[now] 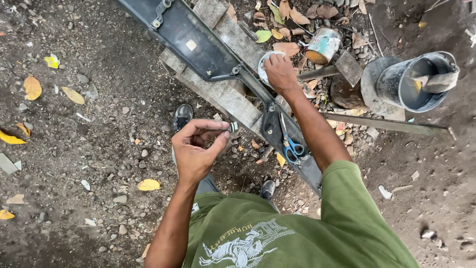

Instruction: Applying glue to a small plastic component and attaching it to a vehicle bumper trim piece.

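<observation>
My left hand [196,149] is raised over the ground, its thumb and fingers pinched on a small dark and white piece [233,127]. My right hand [280,73] reaches forward and rests on a round white lid-like object [264,65] lying on a wooden pallet [223,94]. A long black plastic panel [198,42] with bolts lies diagonally across the pallet, just left of my right hand. Blue-handled scissors [292,148] lie on the panel's lower end beside my right forearm.
An open tin can [322,45] lies on its side among dry leaves. A grey bucket [419,82] stands at the right by a metal bar [396,125]. Gravel, scattered leaves and my shoes [182,116] surround the pallet.
</observation>
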